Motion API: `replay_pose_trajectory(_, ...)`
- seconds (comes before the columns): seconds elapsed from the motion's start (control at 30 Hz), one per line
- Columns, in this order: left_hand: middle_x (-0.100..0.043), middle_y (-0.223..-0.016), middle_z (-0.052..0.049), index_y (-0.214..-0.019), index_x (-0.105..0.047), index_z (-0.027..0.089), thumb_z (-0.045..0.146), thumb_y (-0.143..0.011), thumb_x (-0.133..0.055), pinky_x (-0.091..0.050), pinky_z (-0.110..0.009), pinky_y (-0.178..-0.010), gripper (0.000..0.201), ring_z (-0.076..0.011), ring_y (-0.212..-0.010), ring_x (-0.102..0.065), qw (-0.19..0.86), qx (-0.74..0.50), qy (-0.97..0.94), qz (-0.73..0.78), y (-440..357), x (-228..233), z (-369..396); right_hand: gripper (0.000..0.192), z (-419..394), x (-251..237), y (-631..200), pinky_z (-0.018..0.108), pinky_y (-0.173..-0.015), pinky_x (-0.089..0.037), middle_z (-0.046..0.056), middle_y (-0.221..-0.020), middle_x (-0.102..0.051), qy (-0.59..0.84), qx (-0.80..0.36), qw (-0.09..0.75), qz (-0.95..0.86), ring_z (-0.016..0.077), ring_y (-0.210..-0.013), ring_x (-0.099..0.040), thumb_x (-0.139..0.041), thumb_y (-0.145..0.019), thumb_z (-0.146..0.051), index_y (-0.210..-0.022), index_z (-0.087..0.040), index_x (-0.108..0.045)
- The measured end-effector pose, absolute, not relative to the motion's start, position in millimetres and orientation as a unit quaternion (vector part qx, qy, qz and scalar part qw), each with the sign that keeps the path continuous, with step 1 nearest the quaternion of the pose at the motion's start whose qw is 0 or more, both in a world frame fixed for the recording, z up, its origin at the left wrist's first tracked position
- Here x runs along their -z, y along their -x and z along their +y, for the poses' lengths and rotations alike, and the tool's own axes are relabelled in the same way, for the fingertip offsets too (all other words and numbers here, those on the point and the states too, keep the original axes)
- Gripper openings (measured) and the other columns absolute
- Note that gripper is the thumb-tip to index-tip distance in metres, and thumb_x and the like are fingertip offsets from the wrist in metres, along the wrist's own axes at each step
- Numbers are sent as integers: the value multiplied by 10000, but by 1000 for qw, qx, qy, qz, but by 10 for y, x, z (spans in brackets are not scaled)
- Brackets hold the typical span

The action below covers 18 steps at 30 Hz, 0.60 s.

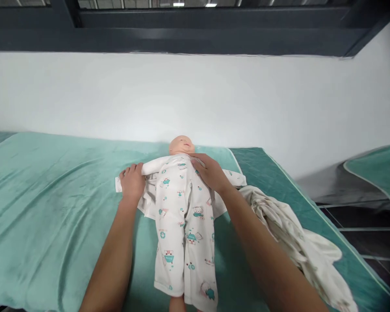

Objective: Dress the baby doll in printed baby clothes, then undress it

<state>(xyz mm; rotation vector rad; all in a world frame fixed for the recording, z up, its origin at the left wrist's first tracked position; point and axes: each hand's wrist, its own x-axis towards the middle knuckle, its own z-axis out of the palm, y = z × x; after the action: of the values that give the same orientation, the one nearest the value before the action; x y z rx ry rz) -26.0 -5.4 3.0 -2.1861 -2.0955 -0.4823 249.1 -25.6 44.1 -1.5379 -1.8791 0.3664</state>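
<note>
Lying face up on a bed [52, 195] covered in a teal blanket [35, 225] is a baby doll [181, 145], dressed in a white printed romper [183, 225] that holds its body from the neck down past the legs. The doll's head points toward the white wall [195, 95], its feet toward the camera. The left hand [132, 181] rests palm down on the doll's outstretched sleeve [152, 166], fingers [130, 171] together and flat, gripping nothing that can be seen. The right hand [211, 172] lies on the romper's chest just below the doll's chin, fingers [198, 164] spread loosely and pressing the cloth; whether they pinch a fold cannot be told. A crumpled cream cloth [295, 242] lies on the bed just beside the right forearm. The doll's feet are cut off by the lower edge, and its far sleeve is partly hidden behind the right wrist
</note>
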Motion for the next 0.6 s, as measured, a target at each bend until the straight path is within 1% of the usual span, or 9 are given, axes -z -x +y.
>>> replay_pose_trajectory(0.07, -632, -1316, -137, -1392, -520, 222, 184, -913, -466, -324, -555, -1127, 483, -330, -1234, -551, 47, 164, 713, -680, 209, -21, -54, 385, -353, -220, -2671, 378, -1083, -413, 95, -1328, -644, 623, -93, 382, -676, 231, -1249, -554, -407, -995, -323, -1301, -194, -601)
replay_pose_trajectory(0.1, -618, -1346, -140, -1406, -508, 218, 180, -911, -460, -292, -583, -1150, 498, -336, -1261, -535, 48, 171, 715, -676, 176, -24, -58, 386, -378, -122, -2727, 388, -1080, -412, 102, -1324, -644, 636, -73, 388, -664, 242, -1244, -550, -415, -985, -299, -1306, -186, -598)
replay_pose_trajectory(0.17, -584, -1410, -124, -1415, -501, 234, 174, -907, -457, -228, -603, -1195, 513, -327, -1321, -499, 40, 195, 726, -658, 95, -49, -82, 402, -385, 18, -2781, 410, -1074, -405, 114, -1344, -631, 654, -46, 370, -658, 261, -1249, -538, -418, -972, -255, -1331, -181, -582)
replay_pose_trajectory(0.23, -573, -1436, -84, -1382, -530, 264, 173, -912, -450, -204, -550, -1237, 485, -277, -1359, -483, 7, 241, 739, -629, -4, -105, -136, 428, -352, 69, -2791, 423, -1060, -401, 117, -1357, -624, 670, -33, 333, -663, 276, -1246, -537, -405, -964, -223, -1360, -189, -563)
replay_pose_trajectory(0.27, -578, -1433, -66, -1360, -546, 273, 180, -925, -437, -230, -499, -1245, 458, -243, -1364, -488, -20, 273, 744, -610, -60, -144, -174, 440, -328, 67, -2792, 426, -1054, -397, 116, -1356, -625, 678, -30, 316, -663, 283, -1240, -541, -398, -960, -210, -1369, -192, -557)
replay_pose_trajectory(0.33, -604, -1402, -42, -1315, -576, 275, 220, -964, -401, -332, -389, -1213, 396, -184, -1345, -515, -87, 342, 751, -558, -185, -242, -261, 464, -282, 38, -2800, 420, -1037, -397, 112, -1336, -636, 691, -32, 295, -659, 290, -1211, -560, -391, -943, -186, -1378, -191, -552)
replay_pose_trajectory(0.4, -636, -1356, -32, -1264, -611, 267, 277, -995, -385, -412, -318, -1155, 352, -158, -1313, -546, -147, 383, 761, -502, -330, -361, -329, 469, -248, 7, -2825, 406, -1005, -410, 109, -1301, -653, 698, -42, 286, -656, 288, -1162, -588, -392, -922, -168, -1355, -193, -570)
replay_pose_trajectory(0.5, -676, -1295, -15, -1163, -676, 262, 307, -997, -425, -434, -297, -1130, 305, -161, -1268, -579, -184, 354, 800, -449, -594, -566, -321, 472, -229, -6, -2880, 377, -940, -437, 103, -1264, -665, 698, -50, 287, -655, 274, -1097, -617, -374, -894, -127, -1299, -206, -605)
replay_pose_trajectory(0.6, -693, -1264, -17, -1120, -705, 252, 313, -990, -446, -472, -325, -1068, 296, -191, -1227, -602, -151, 256, 846, -443, -921, -773, -183, 480, -232, -3, -2922, 359, -906, -444, 101, -1269, -660, 701, -45, 296, -647, 261, -1076, -626, -351, -877, -91, -1260, -203, -619)
